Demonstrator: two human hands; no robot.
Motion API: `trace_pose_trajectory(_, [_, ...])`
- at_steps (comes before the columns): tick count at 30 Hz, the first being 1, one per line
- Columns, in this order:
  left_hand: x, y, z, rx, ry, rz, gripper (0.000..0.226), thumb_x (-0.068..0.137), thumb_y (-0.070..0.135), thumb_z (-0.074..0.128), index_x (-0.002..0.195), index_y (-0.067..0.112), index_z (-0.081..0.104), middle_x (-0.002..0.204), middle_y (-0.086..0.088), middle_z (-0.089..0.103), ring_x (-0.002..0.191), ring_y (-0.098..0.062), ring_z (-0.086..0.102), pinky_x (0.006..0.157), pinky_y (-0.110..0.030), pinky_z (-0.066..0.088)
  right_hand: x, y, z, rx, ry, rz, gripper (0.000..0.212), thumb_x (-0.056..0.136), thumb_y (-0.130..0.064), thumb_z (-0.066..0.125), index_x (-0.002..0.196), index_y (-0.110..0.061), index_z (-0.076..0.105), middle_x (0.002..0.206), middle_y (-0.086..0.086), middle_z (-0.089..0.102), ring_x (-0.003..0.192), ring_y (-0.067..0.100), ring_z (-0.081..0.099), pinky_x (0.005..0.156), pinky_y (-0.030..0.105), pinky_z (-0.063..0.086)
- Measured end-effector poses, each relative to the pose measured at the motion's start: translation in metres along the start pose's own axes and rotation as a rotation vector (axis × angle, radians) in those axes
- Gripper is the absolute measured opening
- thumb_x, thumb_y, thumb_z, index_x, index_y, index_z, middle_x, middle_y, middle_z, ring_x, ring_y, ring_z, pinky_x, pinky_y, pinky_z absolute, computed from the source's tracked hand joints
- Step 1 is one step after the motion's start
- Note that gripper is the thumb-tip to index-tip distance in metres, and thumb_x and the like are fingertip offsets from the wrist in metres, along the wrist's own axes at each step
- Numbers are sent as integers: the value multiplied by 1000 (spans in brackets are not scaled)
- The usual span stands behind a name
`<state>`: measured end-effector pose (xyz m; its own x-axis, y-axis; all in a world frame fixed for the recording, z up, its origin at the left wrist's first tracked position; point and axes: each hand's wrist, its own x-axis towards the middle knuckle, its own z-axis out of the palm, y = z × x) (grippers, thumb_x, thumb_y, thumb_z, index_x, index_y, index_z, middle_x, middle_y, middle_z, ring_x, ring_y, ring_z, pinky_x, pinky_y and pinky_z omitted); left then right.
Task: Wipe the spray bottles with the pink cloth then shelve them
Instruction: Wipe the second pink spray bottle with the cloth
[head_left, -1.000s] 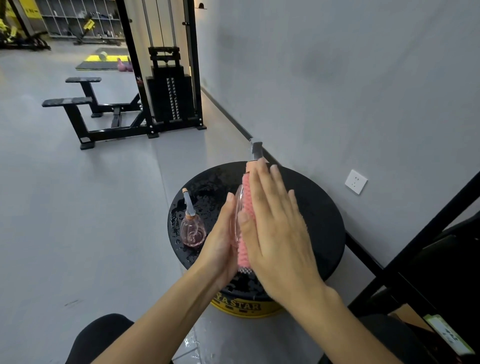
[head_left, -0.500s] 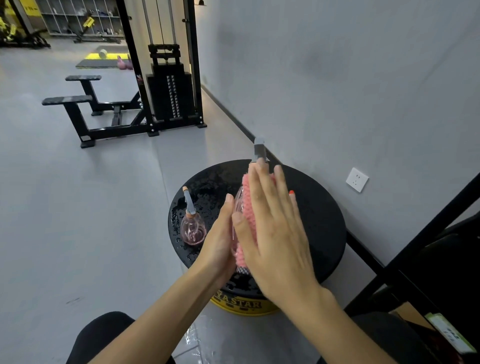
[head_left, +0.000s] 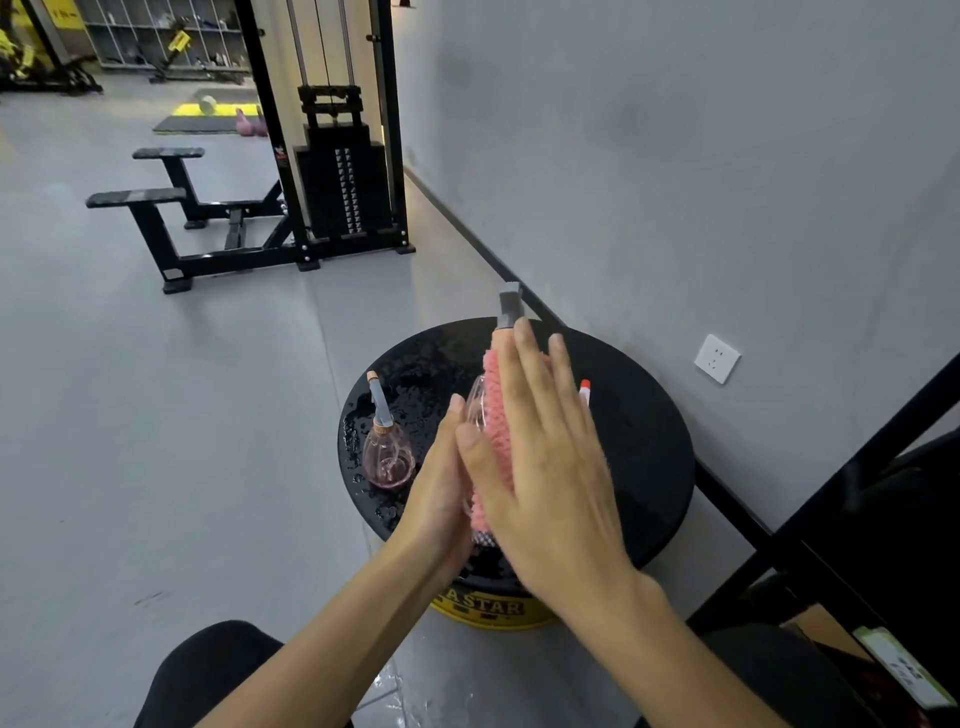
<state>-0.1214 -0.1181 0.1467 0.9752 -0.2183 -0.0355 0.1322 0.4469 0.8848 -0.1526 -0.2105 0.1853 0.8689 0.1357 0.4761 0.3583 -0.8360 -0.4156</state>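
Right hand (head_left: 545, 467), fingers flat, slid slightly over pink cloth (head_left: 493, 415) on spray bottle (head_left: 510, 306); left hand (head_left: 441, 493) flat, bracing; wiping mid-way, shelving pending

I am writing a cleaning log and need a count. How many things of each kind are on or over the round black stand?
Spray bottles: 2, one standing, one held
Pink cloth: 1
Red-tipped white thing, mostly hidden: 1
Total: 4

place: gym | signs: cable weight-stack machine (head_left: 340, 171); padded benches (head_left: 136, 198); yellow floor mat (head_left: 208, 110)
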Motion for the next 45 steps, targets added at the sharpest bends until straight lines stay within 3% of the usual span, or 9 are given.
trace_pose_trajectory(4, [2, 3, -5, -9, 11, 25, 55, 94, 60, 46, 131, 24, 63, 137, -4, 62, 132, -20, 54, 116, -43, 31, -28, -2, 10, -25, -16, -35, 73, 97, -52, 27, 156, -24, -7, 164, -11, -14, 150, 11, -16, 121, 41, 4])
trace_pose_trajectory(11, [-8, -3, 5, -4, -27, 20, 47, 87, 55, 37, 100, 37, 78, 117, 3, 74, 112, -11, 67, 83, -27, 55, 9, 4, 0, 119, 7, 37, 73, 95, -61, 18, 157, -27, -4, 162, -18, -14, 148, 1, -18, 121, 32, -4])
trace_pose_trajectory(20, [-5, 4, -2, -46, 14, 20, 46, 90, 52, 45, 116, 25, 72, 123, -5, 71, 116, -17, 66, 95, -32, 46, -32, 2, 14, 22, -19, -22, 72, 98, -56, 23, 156, -26, -6, 163, -13, -16, 150, 10, -16, 119, 38, 1])
trace_pose_trajectory(24, [-10, -3, 4, 58, -20, -3, 45, 94, 56, 33, 112, 40, 71, 119, 8, 72, 112, -7, 67, 83, -24, 55, -4, 10, 5, 99, -21, 19, 71, 97, -60, 19, 156, -29, -4, 162, -18, -16, 147, 3, -21, 123, 40, 0])
trace_pose_trajectory(27, [-12, -4, 6, 49, -68, -47, 49, 98, 56, 27, 118, 36, 68, 113, 13, 74, 102, -2, 70, 71, -23, 59, 10, 14, -2, 93, -41, 23, 71, 95, -61, 13, 156, -29, -3, 162, -19, -15, 146, 0, -22, 124, 43, 1])
trace_pose_trajectory(31, [-6, -1, 4, -5, -39, -3, 51, 102, 46, 29, 99, 37, 78, 114, 5, 75, 109, -8, 69, 86, -23, 54, -12, 10, 0, 56, -50, -30, 67, 99, -53, 18, 156, -27, -6, 163, -16, -13, 149, 5, -18, 123, 44, 5])
trace_pose_trajectory(36, [1, -2, -4, -12, 42, 11, 53, 97, 57, 43, 132, 22, 61, 137, -7, 62, 130, -22, 55, 113, -43, 36, -30, 7, 7, 80, -45, -22, 73, 97, -55, 25, 156, -26, -8, 163, -15, -16, 149, 7, -18, 122, 41, 4])
trace_pose_trajectory(42, [-6, -3, 1, 22, -45, -53, 47, 104, 49, 28, 114, 35, 71, 121, 4, 72, 110, -15, 69, 71, -36, 60, 13, 20, -6, 244, -15, 40, 75, 94, -62, 22, 157, -24, 4, 164, -15, -9, 147, -1, -18, 124, 34, 2])
trace_pose_trajectory(45, [-5, -1, 3, 11, -53, -40, 50, 103, 50, 25, 123, 26, 64, 111, 5, 76, 102, -8, 71, 71, -23, 59, 5, 19, -4, 209, -14, -18, 69, 98, -55, 23, 157, -23, 5, 164, -13, -6, 148, 1, -15, 124, 36, 4])
